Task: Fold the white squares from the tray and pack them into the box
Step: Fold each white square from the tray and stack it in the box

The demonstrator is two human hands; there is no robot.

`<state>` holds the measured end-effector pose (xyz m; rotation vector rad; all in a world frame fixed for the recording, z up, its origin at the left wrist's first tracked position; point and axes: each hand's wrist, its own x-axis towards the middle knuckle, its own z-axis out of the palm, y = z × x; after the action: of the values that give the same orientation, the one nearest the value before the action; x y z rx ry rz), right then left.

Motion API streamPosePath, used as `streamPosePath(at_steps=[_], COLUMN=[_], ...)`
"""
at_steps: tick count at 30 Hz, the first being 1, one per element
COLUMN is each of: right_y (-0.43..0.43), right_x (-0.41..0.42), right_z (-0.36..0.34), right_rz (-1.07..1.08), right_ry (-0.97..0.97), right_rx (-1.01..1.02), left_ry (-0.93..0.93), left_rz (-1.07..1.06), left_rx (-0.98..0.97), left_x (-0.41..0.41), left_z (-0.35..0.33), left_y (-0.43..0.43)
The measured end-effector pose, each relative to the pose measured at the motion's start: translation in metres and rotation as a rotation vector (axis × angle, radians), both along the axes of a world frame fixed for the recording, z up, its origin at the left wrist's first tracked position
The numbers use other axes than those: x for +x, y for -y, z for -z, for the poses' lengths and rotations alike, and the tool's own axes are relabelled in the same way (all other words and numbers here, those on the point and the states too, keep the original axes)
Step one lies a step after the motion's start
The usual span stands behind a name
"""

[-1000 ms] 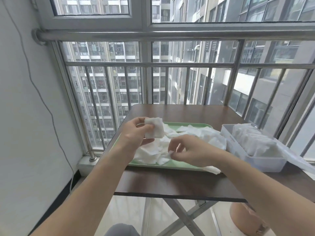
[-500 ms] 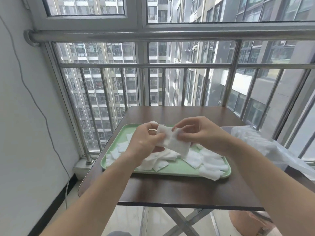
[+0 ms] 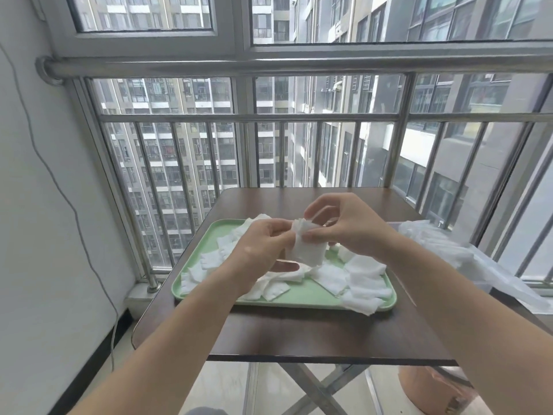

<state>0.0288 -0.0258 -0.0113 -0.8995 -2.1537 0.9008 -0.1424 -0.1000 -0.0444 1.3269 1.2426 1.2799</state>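
Folding is in hand: left hand [image 3: 263, 250] and right hand [image 3: 347, 226] pinch one white square [image 3: 308, 250] above the tray [image 3: 299, 298]; next, probably crease it flat.

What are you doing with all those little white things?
A person is folding one small white cloth square, pinching it with the left hand and the right hand above the light green plastic tray. Many more loose white squares lie heaped on the tray, on the dark brown wooden table. The translucent plastic box sits on the right, partly hidden behind the right arm.
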Motion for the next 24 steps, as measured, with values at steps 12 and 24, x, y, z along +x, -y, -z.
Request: streamPosePath(at_steps=[12, 24], right_y=[-0.003, -0.005], right_x=[0.013, -0.002], right_z=[0.017, 0.044], right_rz=[0.229, 0.257], right_ry=[0.53, 0.892], right_rx=[0.136, 0.056], left_ry=[0.113, 0.19], left_rz=[-0.194, -0.249], left_rx=[-0.005, 0.041], left_x=[-0.002, 0.013], left_z=[0.013, 0.018], left_y=[-0.011, -0.018])
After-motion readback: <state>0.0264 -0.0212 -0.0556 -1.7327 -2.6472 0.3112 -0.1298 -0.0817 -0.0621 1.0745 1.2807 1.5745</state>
